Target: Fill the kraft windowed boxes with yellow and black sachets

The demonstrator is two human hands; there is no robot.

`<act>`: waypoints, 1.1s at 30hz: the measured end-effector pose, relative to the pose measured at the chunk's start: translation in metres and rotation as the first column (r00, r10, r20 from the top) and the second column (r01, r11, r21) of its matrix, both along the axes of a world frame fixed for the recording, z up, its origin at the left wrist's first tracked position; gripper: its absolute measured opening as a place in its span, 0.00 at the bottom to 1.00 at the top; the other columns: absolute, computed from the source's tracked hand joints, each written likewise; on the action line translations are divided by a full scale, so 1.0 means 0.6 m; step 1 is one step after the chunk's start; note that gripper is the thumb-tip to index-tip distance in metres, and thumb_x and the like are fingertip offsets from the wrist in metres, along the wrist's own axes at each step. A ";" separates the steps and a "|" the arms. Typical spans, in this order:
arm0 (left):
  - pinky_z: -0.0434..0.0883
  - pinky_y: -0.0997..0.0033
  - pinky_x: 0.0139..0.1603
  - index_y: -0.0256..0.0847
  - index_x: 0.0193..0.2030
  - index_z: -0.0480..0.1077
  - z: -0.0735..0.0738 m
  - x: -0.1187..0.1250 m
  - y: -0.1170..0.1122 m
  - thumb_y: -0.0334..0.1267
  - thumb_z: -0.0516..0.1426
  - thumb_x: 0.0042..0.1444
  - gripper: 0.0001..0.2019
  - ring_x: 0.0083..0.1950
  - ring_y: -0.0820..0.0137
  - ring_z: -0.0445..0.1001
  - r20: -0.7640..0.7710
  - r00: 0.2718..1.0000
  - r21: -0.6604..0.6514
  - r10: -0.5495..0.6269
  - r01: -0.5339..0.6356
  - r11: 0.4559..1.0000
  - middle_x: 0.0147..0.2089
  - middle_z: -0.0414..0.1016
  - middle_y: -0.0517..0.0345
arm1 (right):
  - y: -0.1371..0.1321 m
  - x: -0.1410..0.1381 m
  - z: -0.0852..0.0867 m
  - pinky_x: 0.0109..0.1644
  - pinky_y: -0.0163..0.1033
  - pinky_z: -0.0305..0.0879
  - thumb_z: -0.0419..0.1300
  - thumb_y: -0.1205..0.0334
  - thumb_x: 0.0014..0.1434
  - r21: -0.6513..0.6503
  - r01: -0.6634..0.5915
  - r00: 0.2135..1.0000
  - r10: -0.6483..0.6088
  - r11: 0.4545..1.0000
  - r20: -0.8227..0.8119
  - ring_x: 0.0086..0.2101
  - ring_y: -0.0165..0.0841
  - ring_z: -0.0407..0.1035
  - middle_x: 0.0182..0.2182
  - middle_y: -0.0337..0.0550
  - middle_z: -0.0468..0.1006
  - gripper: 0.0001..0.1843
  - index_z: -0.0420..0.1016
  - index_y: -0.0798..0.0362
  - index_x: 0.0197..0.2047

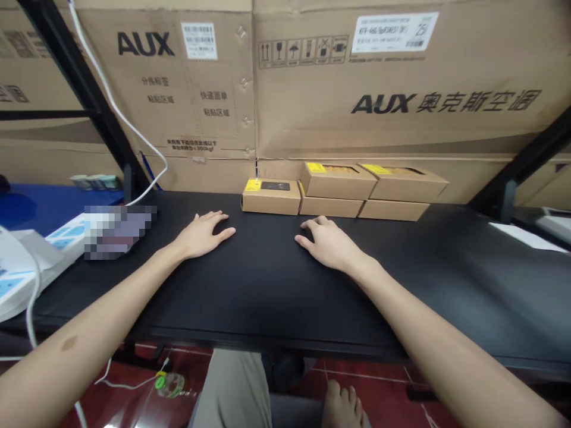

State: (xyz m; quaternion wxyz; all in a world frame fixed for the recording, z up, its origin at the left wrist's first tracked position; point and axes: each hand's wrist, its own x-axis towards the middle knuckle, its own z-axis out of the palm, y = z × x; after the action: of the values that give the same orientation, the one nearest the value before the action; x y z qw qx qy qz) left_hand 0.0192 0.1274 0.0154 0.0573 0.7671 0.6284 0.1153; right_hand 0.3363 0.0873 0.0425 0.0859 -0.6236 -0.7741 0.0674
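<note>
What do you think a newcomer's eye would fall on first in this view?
Large brown cardboard cartons printed AUX fill the back. Below them, small kraft-brown boxes with yellow labels sit at the far edge of the black tabletop, and the left hand and right hand rest flat on it.

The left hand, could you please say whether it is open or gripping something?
Open: the left hand lies palm-down on the black tabletop, holding nothing.
</note>
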 end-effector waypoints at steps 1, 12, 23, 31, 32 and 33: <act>0.47 0.38 0.79 0.36 0.73 0.63 0.001 0.000 -0.001 0.62 0.47 0.65 0.39 0.81 0.48 0.53 0.000 1.000 -0.009 -0.002 0.002 1.000 0.79 0.57 0.38 | 0.000 0.000 0.000 0.69 0.54 0.62 0.53 0.51 0.73 -0.001 0.002 1.000 -0.002 1.000 -0.002 0.64 0.53 0.66 0.63 0.62 0.70 0.27 0.72 0.59 0.67; 0.54 0.38 0.77 0.38 0.69 0.68 0.005 0.001 -0.002 0.58 0.49 0.66 0.33 0.79 0.48 0.59 0.016 0.999 0.042 -0.029 0.029 0.999 0.76 0.64 0.39 | 0.002 0.000 0.003 0.70 0.54 0.61 0.53 0.51 0.72 -0.010 0.000 1.000 0.000 1.000 -0.005 0.65 0.53 0.65 0.64 0.61 0.70 0.28 0.72 0.59 0.67; 0.59 0.44 0.75 0.38 0.66 0.70 0.001 0.003 -0.002 0.59 0.49 0.65 0.33 0.74 0.48 0.67 0.017 1.000 0.089 -0.026 0.025 0.996 0.73 0.69 0.40 | 0.001 0.001 0.003 0.70 0.54 0.62 0.53 0.51 0.72 -0.015 -0.009 1.000 0.009 1.000 -0.005 0.65 0.53 0.65 0.64 0.61 0.70 0.28 0.71 0.58 0.67; 0.61 0.44 0.74 0.40 0.65 0.71 -0.001 0.001 0.000 0.59 0.49 0.65 0.32 0.73 0.49 0.68 0.023 0.999 0.103 -0.023 0.021 0.995 0.72 0.70 0.43 | -0.002 -0.001 0.007 0.70 0.55 0.62 0.53 0.51 0.72 -0.024 -0.003 1.000 0.004 1.000 0.004 0.65 0.53 0.65 0.64 0.61 0.70 0.28 0.71 0.58 0.68; 0.61 0.44 0.74 0.40 0.65 0.71 -0.002 0.000 0.001 0.59 0.50 0.65 0.32 0.73 0.49 0.68 0.024 0.999 0.105 -0.024 0.022 0.994 0.72 0.70 0.43 | -0.002 -0.001 0.007 0.70 0.55 0.62 0.53 0.51 0.72 -0.023 -0.005 1.000 0.005 1.000 0.004 0.65 0.53 0.65 0.64 0.61 0.70 0.28 0.71 0.58 0.68; 0.61 0.44 0.74 0.41 0.65 0.71 -0.002 0.000 0.001 0.59 0.50 0.65 0.31 0.73 0.49 0.68 0.025 0.999 0.106 -0.026 0.023 0.994 0.72 0.71 0.43 | -0.001 -0.001 0.007 0.70 0.55 0.62 0.53 0.51 0.72 -0.022 -0.006 1.000 0.007 1.000 0.004 0.65 0.53 0.65 0.64 0.61 0.70 0.28 0.71 0.58 0.68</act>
State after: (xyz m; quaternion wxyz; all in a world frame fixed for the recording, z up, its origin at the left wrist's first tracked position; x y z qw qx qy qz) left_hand 0.0193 0.1280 0.0143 0.0263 0.7752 0.6111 0.1576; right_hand 0.3357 0.0866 0.0465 0.0772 -0.6222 -0.7755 0.0749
